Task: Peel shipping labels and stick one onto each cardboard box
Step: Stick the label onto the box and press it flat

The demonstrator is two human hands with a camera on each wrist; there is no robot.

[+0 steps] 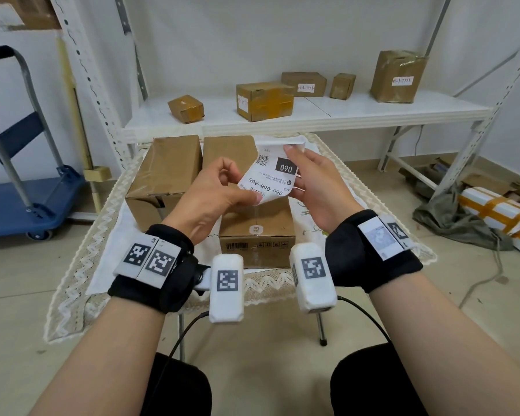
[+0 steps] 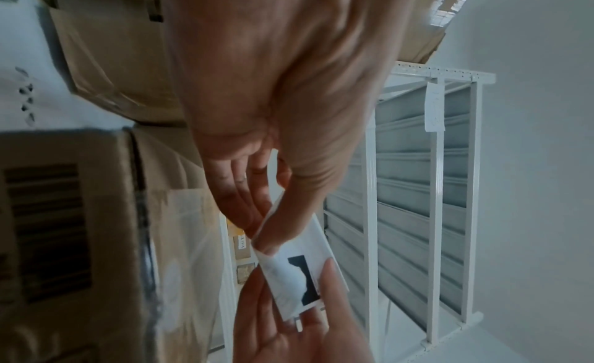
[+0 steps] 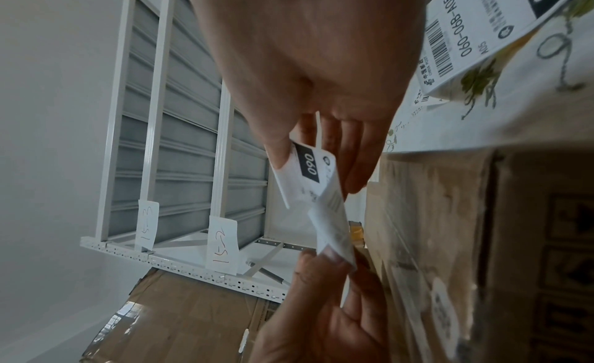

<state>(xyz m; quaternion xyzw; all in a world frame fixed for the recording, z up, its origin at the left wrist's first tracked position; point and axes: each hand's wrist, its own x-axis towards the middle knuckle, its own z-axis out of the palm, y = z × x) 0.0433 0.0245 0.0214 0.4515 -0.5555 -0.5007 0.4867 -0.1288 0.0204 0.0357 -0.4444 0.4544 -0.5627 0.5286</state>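
Observation:
I hold a white shipping label (image 1: 267, 175) printed "060" in the air over the small front cardboard box (image 1: 257, 229). My left hand (image 1: 252, 199) pinches its near lower corner between thumb and fingers. My right hand (image 1: 294, 169) grips its right side, one fingertip at the curled top edge. In the left wrist view my thumb presses the label (image 2: 299, 269). The right wrist view shows the label (image 3: 308, 175) bent, its barcode end pulled toward the left hand (image 3: 321, 305). A taller box (image 1: 165, 175) and another box (image 1: 228, 151) stand behind.
The boxes stand on a small table with a lace cloth (image 1: 108, 223). More labels (image 3: 482, 33) lie on the cloth at the right. A white shelf (image 1: 312, 115) behind carries several labelled boxes. A blue cart (image 1: 27, 205) is at the left, and packages (image 1: 493, 208) lie on the floor.

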